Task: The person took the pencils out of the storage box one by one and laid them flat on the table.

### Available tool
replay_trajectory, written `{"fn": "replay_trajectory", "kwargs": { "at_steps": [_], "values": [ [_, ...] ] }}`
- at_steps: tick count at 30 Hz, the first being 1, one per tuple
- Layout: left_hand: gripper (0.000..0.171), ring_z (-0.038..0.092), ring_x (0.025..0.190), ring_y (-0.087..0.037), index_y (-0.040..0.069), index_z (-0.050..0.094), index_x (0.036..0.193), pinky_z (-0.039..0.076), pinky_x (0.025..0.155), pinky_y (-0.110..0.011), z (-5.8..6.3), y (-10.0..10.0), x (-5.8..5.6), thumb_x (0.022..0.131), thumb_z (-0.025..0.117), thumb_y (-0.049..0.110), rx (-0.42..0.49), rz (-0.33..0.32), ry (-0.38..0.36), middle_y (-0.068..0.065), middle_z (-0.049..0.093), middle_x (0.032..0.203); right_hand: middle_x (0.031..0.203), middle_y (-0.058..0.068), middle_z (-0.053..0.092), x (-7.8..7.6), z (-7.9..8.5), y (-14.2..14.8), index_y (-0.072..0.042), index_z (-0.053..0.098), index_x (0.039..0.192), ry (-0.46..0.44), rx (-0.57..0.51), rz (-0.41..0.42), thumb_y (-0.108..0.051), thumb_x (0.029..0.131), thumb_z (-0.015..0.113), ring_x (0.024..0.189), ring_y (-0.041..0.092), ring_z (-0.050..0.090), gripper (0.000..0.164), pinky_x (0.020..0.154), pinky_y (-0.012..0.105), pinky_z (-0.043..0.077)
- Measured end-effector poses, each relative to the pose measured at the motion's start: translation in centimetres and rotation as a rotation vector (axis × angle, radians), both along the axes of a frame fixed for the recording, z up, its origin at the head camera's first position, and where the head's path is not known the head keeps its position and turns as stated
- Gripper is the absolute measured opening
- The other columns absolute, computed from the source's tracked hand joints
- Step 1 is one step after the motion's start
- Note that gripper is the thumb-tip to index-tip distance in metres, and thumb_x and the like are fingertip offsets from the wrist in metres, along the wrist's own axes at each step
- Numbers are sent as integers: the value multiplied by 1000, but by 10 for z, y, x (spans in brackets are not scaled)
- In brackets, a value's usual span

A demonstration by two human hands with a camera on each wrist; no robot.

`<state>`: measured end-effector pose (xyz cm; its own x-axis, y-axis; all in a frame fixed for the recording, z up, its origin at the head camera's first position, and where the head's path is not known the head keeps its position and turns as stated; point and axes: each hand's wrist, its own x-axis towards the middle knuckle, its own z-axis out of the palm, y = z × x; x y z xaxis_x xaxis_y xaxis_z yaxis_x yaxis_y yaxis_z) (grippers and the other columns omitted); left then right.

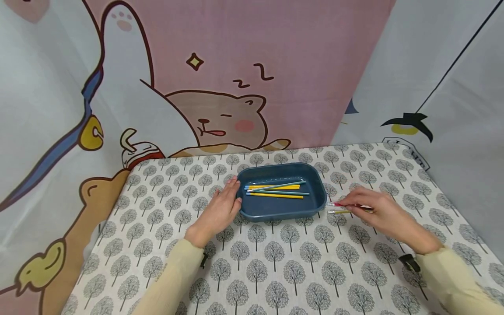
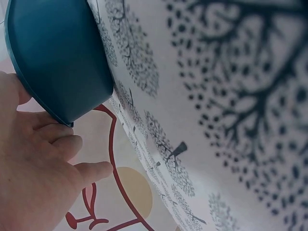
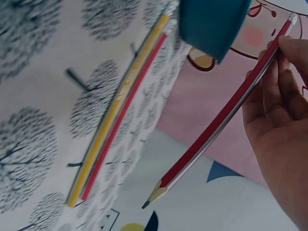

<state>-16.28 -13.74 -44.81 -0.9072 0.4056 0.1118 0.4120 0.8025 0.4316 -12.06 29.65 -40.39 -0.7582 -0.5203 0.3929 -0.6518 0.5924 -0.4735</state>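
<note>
I record a red pencil (image 3: 216,121) in my right hand (image 1: 378,210), pinched between thumb and fingers near its pale end; the sharpened tip points away from the hand in the right wrist view. It is held just outside the right end of a blue bin (image 1: 283,216). Beneath it, a yellow pencil (image 3: 119,111) lies on the tree-print cloth (image 1: 271,280), and a slim red length (image 3: 128,111) runs close alongside. The bin stands upright on the cloth and holds several yellow pencils (image 1: 274,195) and blue-green pencils (image 1: 297,193), lying lengthwise, some crossing. My left hand (image 1: 220,208) rests against the bin's left end, fingers extended and touching the rim, the thumb set apart on the near side. Both forearms are covered by cream sleeves (image 1: 173,275), and a black fitting (image 1: 409,263) shows near my right wrist. Behind the cloth hangs a pink and white backdrop (image 1: 311,78) printed with a sleeping cartoon bear (image 1: 220,113).
</note>
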Motion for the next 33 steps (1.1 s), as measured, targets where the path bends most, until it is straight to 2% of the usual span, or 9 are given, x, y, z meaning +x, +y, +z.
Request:
{"fn": "replay_trajectory", "kwargs": {
  "at_steps": [8, 13, 21, 24, 29, 33],
  "values": [
    [57, 27, 154, -37, -2, 33, 160, 26, 119, -65, 1, 0, 1, 111, 42, 25, -8, -5, 4, -17, 23, 169, 110, -7, 71, 0, -15, 12, -16, 80, 113, -36, 57, -34, 10, 83, 78, 86, 0, 61, 40, 66, 18, 53],
    [57, 27, 154, -37, -2, 32, 160, 25, 120, -65, 2, 0, 0, 111, 43, 24, -8, -4, -2, -17, 22, 170, 112, -4, 72, -3, -26, 16, -14, 80, 113, -65, 64, -20, 11, 83, 77, 84, -1, 61, 40, 64, 20, 55],
    [57, 27, 154, -37, -2, 32, 160, 25, 120, -64, 1, 0, 0, 111, 43, 24, -10, -2, 3, -17, 23, 169, 114, 1, 73, -6, -37, 20, -17, 80, 113, -131, 94, -14, 10, 85, 75, 85, 8, 65, 40, 66, 22, 56],
    [57, 26, 154, -36, -2, 32, 160, 25, 120, -64, 1, 0, 0, 111, 42, 25, -7, -1, 0, -16, 22, 170, 114, 3, 73, -7, -40, 22, -18, 81, 112, -126, 107, -16, 11, 84, 75, 87, 6, 64, 40, 66, 22, 56],
    [57, 26, 154, -36, -2, 32, 160, 25, 120, -64, 1, 0, 0, 111, 42, 25, 2, -1, -7, -16, 22, 170, 112, 0, 74, -9, -46, 23, -19, 81, 110, -88, 128, -21, 11, 82, 77, 89, 3, 63, 42, 67, 22, 56],
    [56, 26, 155, -35, -1, 32, 160, 25, 120, -64, 1, 0, 1, 111, 43, 24, 5, -1, -13, -16, 22, 170, 112, -6, 73, -10, -49, 24, -22, 81, 111, -103, 136, -17, 10, 83, 78, 91, 1, 64, 42, 71, 23, 57]
  ]
}}
